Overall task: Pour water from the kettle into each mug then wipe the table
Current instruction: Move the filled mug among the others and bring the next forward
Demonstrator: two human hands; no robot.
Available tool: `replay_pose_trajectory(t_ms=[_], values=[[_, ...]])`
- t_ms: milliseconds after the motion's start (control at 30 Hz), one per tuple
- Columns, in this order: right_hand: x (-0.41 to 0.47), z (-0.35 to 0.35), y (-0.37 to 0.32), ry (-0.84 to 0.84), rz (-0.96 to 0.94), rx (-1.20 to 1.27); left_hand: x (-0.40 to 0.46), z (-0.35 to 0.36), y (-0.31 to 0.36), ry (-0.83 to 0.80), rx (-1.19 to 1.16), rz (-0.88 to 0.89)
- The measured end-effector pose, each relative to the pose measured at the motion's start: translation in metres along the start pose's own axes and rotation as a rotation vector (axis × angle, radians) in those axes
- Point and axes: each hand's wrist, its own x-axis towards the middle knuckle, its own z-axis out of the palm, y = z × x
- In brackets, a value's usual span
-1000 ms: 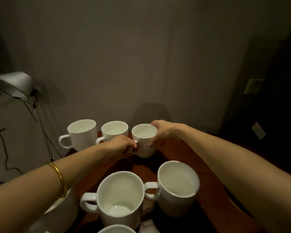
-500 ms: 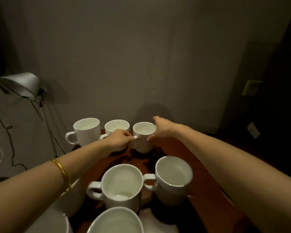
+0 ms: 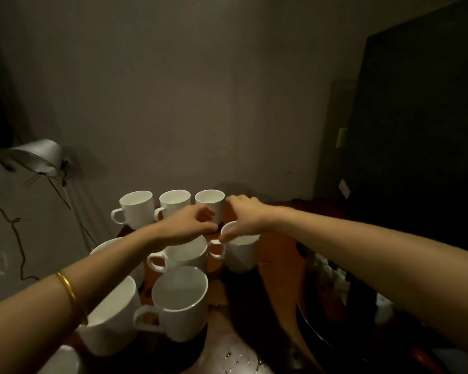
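Both hands, off the far-edge mug (image 3: pixel 210 202): left hand (image 3: pixel 189 225) loosely curled, holding nothing; right hand (image 3: pixel 242 217) now pinches the mid-table mug (image 3: pixel 239 252) rim. Arranging continues; pouring pending.

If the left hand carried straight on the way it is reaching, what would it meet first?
Most likely the back-row right mug: the left hand reaches straight toward it, its fingers already close beside it, though depth is hard to judge.
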Motion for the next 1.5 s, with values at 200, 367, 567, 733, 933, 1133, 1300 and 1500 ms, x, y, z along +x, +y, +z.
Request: replay_pose_trajectory(t_ms=[200,367,567,733,933,1133,1300,1500], values=[[-0.019,0.034,0.012,-0.022,0.341,0.258,0.002,0.02,-0.008,-0.125,0.438,-0.015],[-0.014,0.055,0.017,0.031,0.461,0.579,0.024,0.031,-0.015,-0.181,0.619,-0.001],[-0.011,0.064,0.022,0.155,0.539,0.729,0.032,0.039,-0.011,-0.089,0.716,0.021],[-0.021,0.054,0.023,0.211,0.518,0.808,0.021,0.035,-0.002,-0.021,0.653,0.093],[-0.05,0.017,0.016,0.335,0.357,0.863,-0.009,0.016,0.025,0.145,0.408,0.154],[-0.104,-0.006,0.004,0.362,0.154,0.858,-0.064,0.011,0.052,0.203,0.185,0.134],[-0.147,-0.002,-0.001,0.387,0.054,0.841,-0.112,0.031,0.066,0.2,-0.062,0.077],[-0.175,0.043,0.006,0.375,0.031,0.84,-0.145,0.072,0.053,0.204,-0.15,-0.02]])
